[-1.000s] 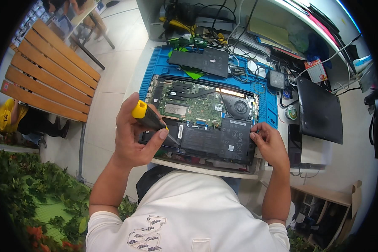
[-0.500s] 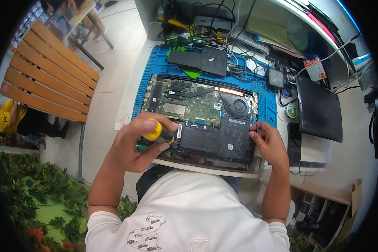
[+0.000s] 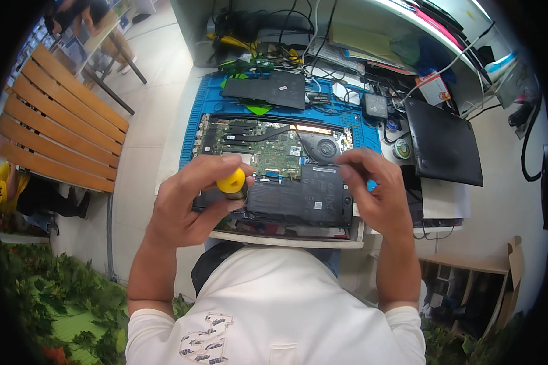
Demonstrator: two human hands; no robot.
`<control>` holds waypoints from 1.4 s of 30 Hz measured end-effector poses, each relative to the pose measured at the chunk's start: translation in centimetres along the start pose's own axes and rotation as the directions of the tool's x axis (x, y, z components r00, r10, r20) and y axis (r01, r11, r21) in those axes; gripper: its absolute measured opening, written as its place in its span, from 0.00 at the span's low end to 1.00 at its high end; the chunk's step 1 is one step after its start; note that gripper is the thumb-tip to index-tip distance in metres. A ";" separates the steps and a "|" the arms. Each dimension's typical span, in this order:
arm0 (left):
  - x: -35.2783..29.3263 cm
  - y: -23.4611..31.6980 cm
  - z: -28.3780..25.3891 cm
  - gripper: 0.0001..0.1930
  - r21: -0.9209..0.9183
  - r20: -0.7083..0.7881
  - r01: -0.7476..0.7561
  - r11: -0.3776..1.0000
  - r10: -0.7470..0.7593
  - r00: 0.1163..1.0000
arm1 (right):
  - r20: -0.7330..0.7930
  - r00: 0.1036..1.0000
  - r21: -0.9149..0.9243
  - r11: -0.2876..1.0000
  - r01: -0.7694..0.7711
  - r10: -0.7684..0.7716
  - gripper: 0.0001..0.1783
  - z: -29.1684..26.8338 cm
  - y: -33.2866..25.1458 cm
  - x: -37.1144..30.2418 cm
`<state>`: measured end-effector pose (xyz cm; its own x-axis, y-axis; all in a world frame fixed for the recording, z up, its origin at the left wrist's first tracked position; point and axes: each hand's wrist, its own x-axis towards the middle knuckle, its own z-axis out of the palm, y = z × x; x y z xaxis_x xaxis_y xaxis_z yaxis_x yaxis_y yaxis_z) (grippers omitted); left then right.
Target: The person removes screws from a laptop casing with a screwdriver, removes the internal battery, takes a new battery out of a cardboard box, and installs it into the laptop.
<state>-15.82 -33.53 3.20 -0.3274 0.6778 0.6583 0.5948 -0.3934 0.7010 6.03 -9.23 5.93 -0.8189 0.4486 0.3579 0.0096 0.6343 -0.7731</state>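
Observation:
My left hand (image 3: 186, 198) is closed round a screwdriver (image 3: 232, 181) with a yellow-and-black handle, above the left part of an opened laptop. Its tip is hidden from me. The laptop's green circuit board (image 3: 274, 152) lies bare, with a round fan (image 3: 320, 149) at its right. Nearer me, the flat black battery (image 3: 286, 199) fills the front of the case. My right hand (image 3: 377, 194) hovers over the battery's right end, thumb and forefinger bent close together. Anything between them is too small to make out.
The laptop rests on a blue work mat (image 3: 192, 131). Behind it lies a loose black battery pack (image 3: 268, 90). To the right are a black power adapter (image 3: 375, 106), a solder reel (image 3: 401, 148) and a closed dark laptop (image 3: 444, 143). Cables tangle at the back. A slatted wooden chair (image 3: 64, 125) stands left.
My right hand has lifted from the battery's right edge and moved up and inward over it. The left hand still holds the screwdriver, its handle now more upright. The whole view has shifted slightly.

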 end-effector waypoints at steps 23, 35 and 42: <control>-4.4 -2.4 2.4 0.13 0.100 -0.142 0.398 0.912 -0.383 0.913 | 0.313 0.822 0.485 0.824 0.293 -0.476 0.13 9.3 -8.1 7.6; -3.8 -1.2 1.7 0.14 0.014 -0.089 0.412 0.911 -0.409 0.908 | 0.296 0.861 0.522 0.825 0.217 -0.414 0.09 9.8 -8.4 7.5; -4.5 -2.3 -0.2 0.08 0.268 0.140 0.114 0.957 -0.155 0.978 | 0.309 0.874 0.535 0.828 0.165 -0.374 0.12 9.9 -7.8 7.2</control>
<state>-15.85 -35.73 -1.31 -0.3100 0.8108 0.4964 0.7287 -0.1328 0.6719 -5.58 -17.18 9.35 -0.8971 -0.0397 0.4400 -0.4343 0.2624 -0.8617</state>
